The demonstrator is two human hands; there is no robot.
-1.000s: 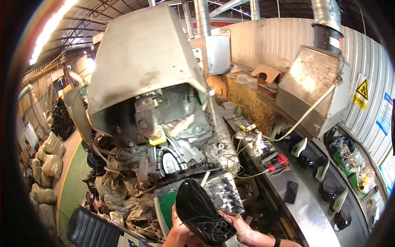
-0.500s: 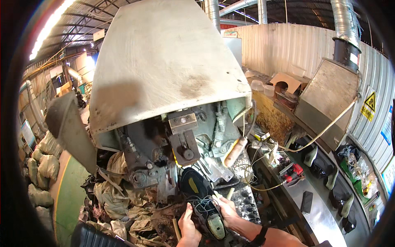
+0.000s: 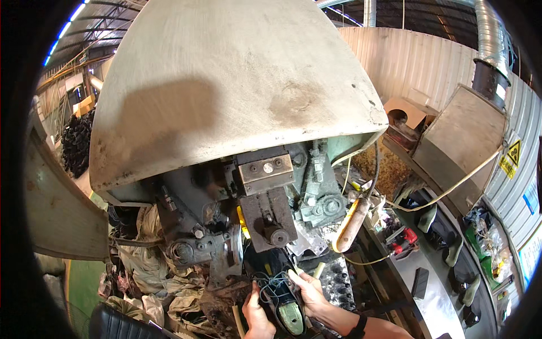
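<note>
A dark lace-up shoe (image 3: pixel 296 291) with a pale green last (image 3: pixel 291 318) in its heel opening points away from me. Its toe end lies beneath the dark metal block of a machine (image 3: pixel 266 217), which hides it. Loose blue-grey laces (image 3: pixel 273 285) are bunched over the shoe's instep. On the shoe's left side my left hand (image 3: pixel 257 316) is closed, thumb up; its other fingers are mostly out of sight. My right hand (image 3: pixel 311 295) grips the opposite side, thumb near the laces.
A large pale hood (image 3: pixel 226 85) overhangs the machine. To the right hangs a wooden-looking handle (image 3: pixel 351 226) on a cable. Beyond are a red tool (image 3: pixel 404 241), a black phone-like object (image 3: pixel 420 282) and several dark shoes on a conveyor (image 3: pixel 486 288). Cloth sacks (image 3: pixel 147 254) lie at left.
The shoe has gone forward, its toe passing from plain view to under the machine's block. Both hands still hold it. My view has moved closer to the machine.
</note>
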